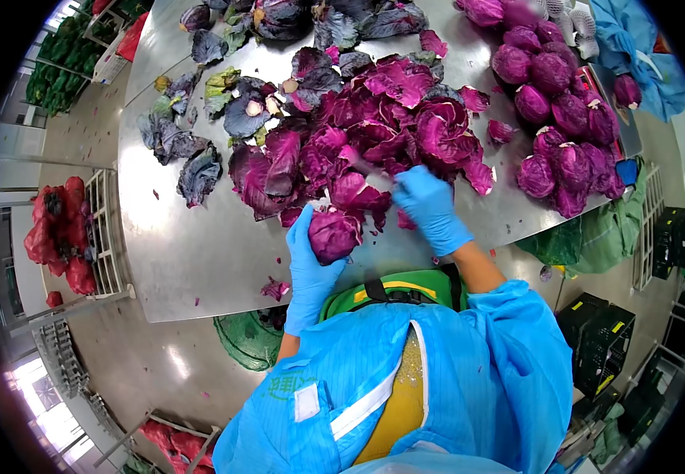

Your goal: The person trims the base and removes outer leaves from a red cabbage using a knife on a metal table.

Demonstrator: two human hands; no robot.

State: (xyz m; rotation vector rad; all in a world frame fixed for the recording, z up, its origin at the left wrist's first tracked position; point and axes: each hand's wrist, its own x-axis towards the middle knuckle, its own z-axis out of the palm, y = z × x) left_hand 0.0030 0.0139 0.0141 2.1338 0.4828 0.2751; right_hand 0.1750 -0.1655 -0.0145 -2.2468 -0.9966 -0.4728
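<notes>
My left hand (311,265), in a blue glove, is wrapped round the side of a trimmed red cabbage (334,235) near the front of the metal table. To its right, my right hand (427,204), also gloved, is closed in a fist just above the table. A faint blurred streak runs from that fist toward the leaves; I cannot make out what the hand holds. Directly beyond both hands spreads a heap of loose purple cabbage leaves (390,118). A small leaf scrap (275,289) lies left of my left hand.
Peeled cabbages (551,75) are piled at the table's right. Dark untrimmed cabbages (281,17) and outer leaves (200,175) lie at the back and left. Red net sacks (62,233) stand beyond the left edge; black crates (595,340) stand at the right.
</notes>
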